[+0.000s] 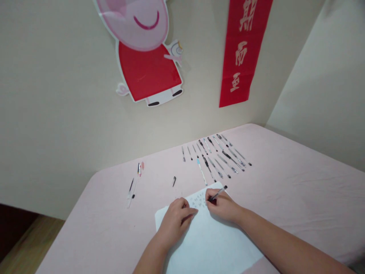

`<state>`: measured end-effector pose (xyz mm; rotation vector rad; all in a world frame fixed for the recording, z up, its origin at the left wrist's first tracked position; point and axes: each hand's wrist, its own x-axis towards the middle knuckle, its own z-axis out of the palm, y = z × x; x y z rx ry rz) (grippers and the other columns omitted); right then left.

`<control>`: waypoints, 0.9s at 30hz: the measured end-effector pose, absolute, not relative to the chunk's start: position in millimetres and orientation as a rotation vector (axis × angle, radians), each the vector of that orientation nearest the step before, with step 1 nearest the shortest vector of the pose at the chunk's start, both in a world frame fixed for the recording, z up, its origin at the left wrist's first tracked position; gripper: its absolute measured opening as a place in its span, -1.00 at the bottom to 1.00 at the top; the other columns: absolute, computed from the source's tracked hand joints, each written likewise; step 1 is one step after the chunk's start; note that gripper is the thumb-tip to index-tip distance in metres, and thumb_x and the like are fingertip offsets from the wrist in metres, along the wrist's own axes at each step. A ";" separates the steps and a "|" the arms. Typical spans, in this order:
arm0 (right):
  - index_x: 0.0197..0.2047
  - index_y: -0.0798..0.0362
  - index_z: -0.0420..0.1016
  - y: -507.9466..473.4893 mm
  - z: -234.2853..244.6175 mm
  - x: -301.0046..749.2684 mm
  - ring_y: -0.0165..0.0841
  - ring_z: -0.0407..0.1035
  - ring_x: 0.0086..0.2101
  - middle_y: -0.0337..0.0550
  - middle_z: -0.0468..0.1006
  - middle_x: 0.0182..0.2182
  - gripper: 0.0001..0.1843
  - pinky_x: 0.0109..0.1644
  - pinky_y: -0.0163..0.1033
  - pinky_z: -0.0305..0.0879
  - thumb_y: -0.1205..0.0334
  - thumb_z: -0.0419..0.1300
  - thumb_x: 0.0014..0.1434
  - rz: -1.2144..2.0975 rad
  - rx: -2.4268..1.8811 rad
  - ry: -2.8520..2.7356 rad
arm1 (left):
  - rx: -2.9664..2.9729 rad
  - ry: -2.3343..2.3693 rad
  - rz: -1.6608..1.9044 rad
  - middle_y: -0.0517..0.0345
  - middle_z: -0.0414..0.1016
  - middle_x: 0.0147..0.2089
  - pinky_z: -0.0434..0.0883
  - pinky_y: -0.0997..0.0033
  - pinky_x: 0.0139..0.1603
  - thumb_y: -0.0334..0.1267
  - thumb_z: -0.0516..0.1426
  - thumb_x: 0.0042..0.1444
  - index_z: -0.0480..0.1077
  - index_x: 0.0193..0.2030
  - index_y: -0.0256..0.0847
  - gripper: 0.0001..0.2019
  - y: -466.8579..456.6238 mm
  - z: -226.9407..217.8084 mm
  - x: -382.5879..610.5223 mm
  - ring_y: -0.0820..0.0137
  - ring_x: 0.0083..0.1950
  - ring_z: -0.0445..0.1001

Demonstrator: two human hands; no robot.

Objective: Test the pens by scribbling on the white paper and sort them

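Observation:
A white sheet of paper (pixel 211 239) lies on the pink table (pixel 285 190) in front of me, with small faint marks near its far edge. My right hand (pixel 224 207) is closed round a black pen (pixel 218 194), tip down on the paper's top part. My left hand (pixel 176 220) rests on the sheet's left side, fingers curled loosely, pressing the paper; I see nothing gripped in it.
Several pens (pixel 216 154) lie in rows beyond the paper. A pen cap (pixel 173 181) and loose pen parts (pixel 131 192) lie to the left, with more small parts (pixel 140 168) farther back. A cartoon pig cutout (pixel 145 49) and a red banner (pixel 242 49) hang on the wall. The table's left edge drops to wooden floor (pixel 25 247).

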<state>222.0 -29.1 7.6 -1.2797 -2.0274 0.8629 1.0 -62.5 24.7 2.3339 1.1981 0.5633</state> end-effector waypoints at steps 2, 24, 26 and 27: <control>-0.50 0.05 0.38 -28.9 7.7 222.9 -0.40 0.29 -0.49 -0.27 0.41 -0.57 -0.90 -0.38 -0.34 0.18 0.41 0.09 -0.05 0.853 -1.293 -2.036 | 2.331 1.201 0.549 0.05 0.38 -0.21 0.30 0.29 -0.14 -0.33 0.08 0.18 0.50 -0.06 -0.02 -0.74 -62.4 24.5 0.9 0.30 -0.15 0.34; -0.48 0.05 0.40 -32.7 10.8 224.8 -0.39 0.31 -0.48 -0.27 0.43 -0.55 -0.90 -0.38 -0.35 0.18 0.42 0.11 -0.05 0.900 -1.260 -2.042 | 2.311 1.216 0.532 0.06 0.38 -0.21 0.29 0.30 -0.14 -0.35 0.09 0.17 0.51 -0.08 -0.02 -0.75 -63.3 26.4 0.8 0.31 -0.16 0.34; -0.48 0.05 0.40 -32.6 10.3 224.8 -0.39 0.31 -0.47 -0.26 0.43 -0.55 -0.91 -0.37 -0.35 0.18 0.41 0.12 -0.04 0.882 -1.264 -2.057 | 2.307 1.217 0.529 0.06 0.38 -0.21 0.29 0.30 -0.14 -0.35 0.09 0.17 0.51 -0.08 -0.03 -0.75 -63.2 26.7 0.9 0.31 -0.16 0.34; -0.48 0.06 0.41 -32.5 9.8 224.9 -0.39 0.31 -0.46 -0.25 0.43 -0.54 -0.91 -0.37 -0.35 0.18 0.41 0.12 -0.04 0.875 -1.260 -2.068 | 2.306 1.218 0.530 0.06 0.38 -0.21 0.29 0.30 -0.14 -0.35 0.09 0.16 0.51 -0.08 -0.03 -0.75 -63.0 26.7 0.9 0.31 -0.16 0.34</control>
